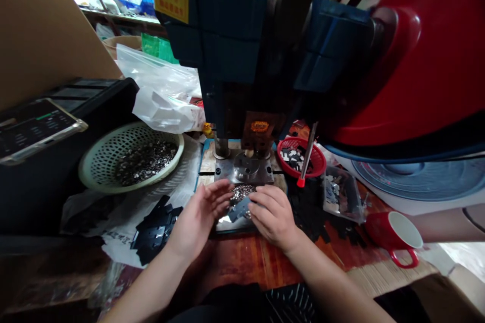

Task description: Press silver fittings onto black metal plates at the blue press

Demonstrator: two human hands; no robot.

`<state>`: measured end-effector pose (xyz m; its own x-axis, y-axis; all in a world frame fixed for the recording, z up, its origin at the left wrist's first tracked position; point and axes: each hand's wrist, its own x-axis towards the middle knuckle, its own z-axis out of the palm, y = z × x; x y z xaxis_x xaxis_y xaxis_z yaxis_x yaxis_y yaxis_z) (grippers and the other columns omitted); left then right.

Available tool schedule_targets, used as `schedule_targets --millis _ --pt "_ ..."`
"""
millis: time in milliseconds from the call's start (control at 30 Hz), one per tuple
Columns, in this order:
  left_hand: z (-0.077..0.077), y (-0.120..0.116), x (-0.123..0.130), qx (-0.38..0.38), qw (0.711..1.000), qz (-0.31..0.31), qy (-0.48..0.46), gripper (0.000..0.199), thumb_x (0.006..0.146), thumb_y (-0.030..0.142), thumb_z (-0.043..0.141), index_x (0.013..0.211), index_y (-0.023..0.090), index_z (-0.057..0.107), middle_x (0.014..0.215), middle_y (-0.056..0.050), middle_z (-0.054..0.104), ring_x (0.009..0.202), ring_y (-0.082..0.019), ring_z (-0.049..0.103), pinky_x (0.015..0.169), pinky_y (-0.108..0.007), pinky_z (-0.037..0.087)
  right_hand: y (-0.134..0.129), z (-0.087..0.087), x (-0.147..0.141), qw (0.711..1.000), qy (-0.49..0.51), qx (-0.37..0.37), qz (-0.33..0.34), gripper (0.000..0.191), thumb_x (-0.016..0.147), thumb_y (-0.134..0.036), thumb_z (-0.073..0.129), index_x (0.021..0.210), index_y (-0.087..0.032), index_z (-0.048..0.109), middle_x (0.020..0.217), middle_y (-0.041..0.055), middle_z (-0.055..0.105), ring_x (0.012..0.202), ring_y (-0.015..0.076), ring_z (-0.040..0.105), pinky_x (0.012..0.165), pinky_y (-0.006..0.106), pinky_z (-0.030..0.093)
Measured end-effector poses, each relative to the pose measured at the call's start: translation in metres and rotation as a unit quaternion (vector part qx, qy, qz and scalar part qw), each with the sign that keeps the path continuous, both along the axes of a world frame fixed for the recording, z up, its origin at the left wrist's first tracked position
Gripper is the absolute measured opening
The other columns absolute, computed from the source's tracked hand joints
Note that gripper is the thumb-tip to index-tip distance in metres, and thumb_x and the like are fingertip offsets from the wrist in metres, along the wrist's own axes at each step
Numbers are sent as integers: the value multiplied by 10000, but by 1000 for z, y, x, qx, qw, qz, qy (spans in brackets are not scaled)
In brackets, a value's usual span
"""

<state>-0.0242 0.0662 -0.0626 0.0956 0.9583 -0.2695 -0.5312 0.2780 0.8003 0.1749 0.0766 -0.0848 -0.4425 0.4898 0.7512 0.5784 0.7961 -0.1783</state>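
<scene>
A small dark flat metal plate is held in my right hand, with its free end pointing left. My left hand is beside it, fingers stretched out and apart from the plate as far as I can see. Both hands are just in front of the steel die on the base of a blue press. Between them lies a heap of shiny small metal bits. Left of my left hand, a pile of dark flat metal plates rests on paper.
A pale green colander of metal bits stands at left, near a phone. At right are a red basket of parts, a red-tipped lever, a clear plastic box, a red mug and the big red wheel.
</scene>
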Motion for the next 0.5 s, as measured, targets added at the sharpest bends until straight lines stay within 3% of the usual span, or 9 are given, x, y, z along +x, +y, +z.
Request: schedule_targets --millis 67,167,233,400,500 --pt "-8 -7 -3 103 980 34 167 324 769 424 654 1019 222 695 1099 -74 652 1090 -272 545 986 -377 398 1 -3 2 1000 0 -17 -8 196 841 -152 562 969 -279 638 1022 31 696 1051 213 599 927 432 476" --pt "-16 -11 -2 231 904 -8 360 243 671 252 755 913 250 744 1028 -67 657 1031 -272 551 1001 -369 366 5 -5 2 997 17 -73 -11 179 861 -162 541 979 -258 635 1010 37 691 1000 198 607 906 409 478" --pt "-17 -4 2 274 865 -21 419 176 718 235 711 887 268 749 939 -61 663 930 -251 578 943 -364 402 12 -4 0 992 34 -119 -10 177 878 -171 518 991 -242 634 979 44 687 948 187 608 869 379 489" --pt "-12 39 16 282 829 46 481 240 786 277 640 1018 269 702 899 -45 667 848 -246 587 866 -366 424 42 4 -9 974 93 -194 -71 132 886 -212 535 942 -229 653 894 39 682 874 194 592 811 346 484" --pt "-7 69 21 303 793 50 526 189 817 283 597 961 231 707 904 -62 670 885 -261 583 873 -376 410 68 5 -13 966 117 -202 -106 107 869 -197 560 896 -202 663 878 47 680 868 204 583 798 343 477"
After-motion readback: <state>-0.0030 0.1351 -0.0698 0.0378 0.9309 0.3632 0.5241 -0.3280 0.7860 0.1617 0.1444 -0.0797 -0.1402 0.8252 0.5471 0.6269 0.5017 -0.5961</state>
